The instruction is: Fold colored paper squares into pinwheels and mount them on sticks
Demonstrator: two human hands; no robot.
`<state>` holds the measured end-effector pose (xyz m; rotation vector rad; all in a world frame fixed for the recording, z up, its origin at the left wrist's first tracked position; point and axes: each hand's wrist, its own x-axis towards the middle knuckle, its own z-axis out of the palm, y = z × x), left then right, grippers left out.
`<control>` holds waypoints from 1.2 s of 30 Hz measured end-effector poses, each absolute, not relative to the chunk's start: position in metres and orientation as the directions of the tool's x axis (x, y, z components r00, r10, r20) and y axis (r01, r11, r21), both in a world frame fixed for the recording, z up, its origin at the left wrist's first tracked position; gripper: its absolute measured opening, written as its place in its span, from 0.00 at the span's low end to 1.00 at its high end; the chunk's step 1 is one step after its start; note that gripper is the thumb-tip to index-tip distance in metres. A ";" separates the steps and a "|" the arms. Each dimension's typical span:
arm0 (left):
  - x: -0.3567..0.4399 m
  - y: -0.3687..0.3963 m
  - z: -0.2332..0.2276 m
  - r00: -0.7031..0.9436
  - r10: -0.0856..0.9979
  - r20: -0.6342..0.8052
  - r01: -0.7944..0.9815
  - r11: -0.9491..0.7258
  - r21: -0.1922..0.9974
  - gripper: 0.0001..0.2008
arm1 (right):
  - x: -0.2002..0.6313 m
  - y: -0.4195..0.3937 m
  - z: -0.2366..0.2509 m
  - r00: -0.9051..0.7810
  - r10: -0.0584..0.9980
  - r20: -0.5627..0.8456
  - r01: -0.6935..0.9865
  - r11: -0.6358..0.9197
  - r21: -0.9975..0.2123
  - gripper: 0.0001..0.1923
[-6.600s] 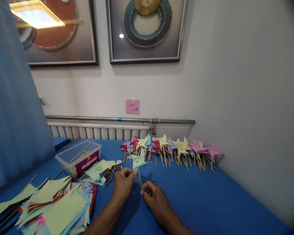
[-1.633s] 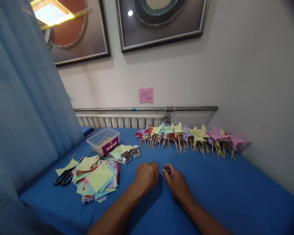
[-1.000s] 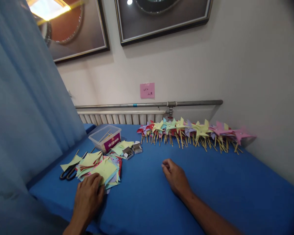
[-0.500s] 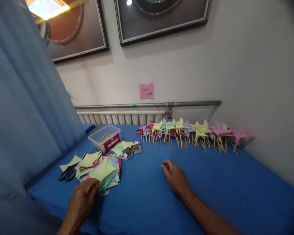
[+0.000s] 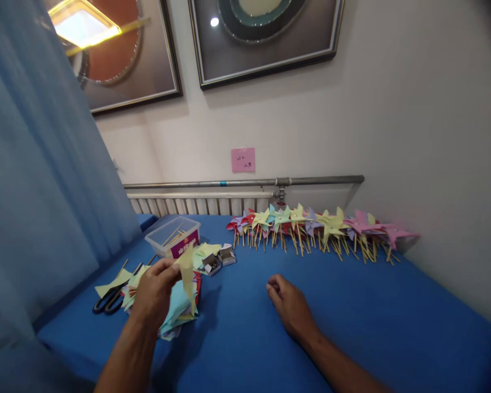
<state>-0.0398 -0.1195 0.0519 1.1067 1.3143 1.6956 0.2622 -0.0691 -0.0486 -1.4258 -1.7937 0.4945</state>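
My left hand point(image 5: 159, 284) is raised above a pile of coloured paper pieces point(image 5: 179, 305), pinching a yellow sheet of paper point(image 5: 187, 275) by its edge. The sheet hangs tilted, seen nearly side-on. My right hand point(image 5: 291, 307) rests on the blue cloth with its fingers curled in, and nothing shows in it. Left of the pile lie black-handled scissors point(image 5: 108, 300), partly covered by paper. Behind the pile are two small open boxes; the nearer box point(image 5: 211, 265) has small shiny bits inside.
A clear plastic tub point(image 5: 157, 245) with thin sticks stands at the back left. Finished paper pinwheels point(image 5: 297, 215) on sticks line the rear of the blue-covered table point(image 5: 237, 338). A pipe point(image 5: 249, 183) and radiator run along the wall. A blue curtain point(image 5: 61, 191) hangs at left.
My left hand has lifted a yellow sheet up off the pile, uncovering light blue paper beneath. My right hand has stayed about where it was. The view has tilted up slightly.
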 end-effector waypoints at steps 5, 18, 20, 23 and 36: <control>0.021 -0.060 0.062 -0.063 0.997 0.044 -0.548 -0.072 0.833 0.11 | 0.263 -0.070 -0.052 -0.099 0.935 0.341 0.623 0.326 -0.712 0.13; 0.088 -0.012 -0.046 0.154 0.985 -0.081 -0.552 0.153 0.820 0.14 | 0.255 -0.052 -0.036 -0.346 0.903 0.256 -0.213 0.190 -0.958 0.31; 0.087 -0.011 -0.046 0.119 0.989 -0.085 -0.557 0.137 0.819 0.15 | 0.256 -0.050 -0.039 -0.319 0.921 0.223 -0.290 0.129 -0.948 0.32; 0.087 -0.009 -0.045 0.082 0.993 -0.089 -0.554 0.120 0.824 0.16 | 0.259 -0.051 -0.044 -0.274 0.950 0.152 -0.367 0.043 -0.929 0.31; 0.096 -0.011 -0.048 0.138 0.989 -0.051 -0.403 0.103 0.909 0.15 | 0.251 -0.045 -0.052 -0.065 0.998 -0.017 -0.525 -0.049 -0.850 0.27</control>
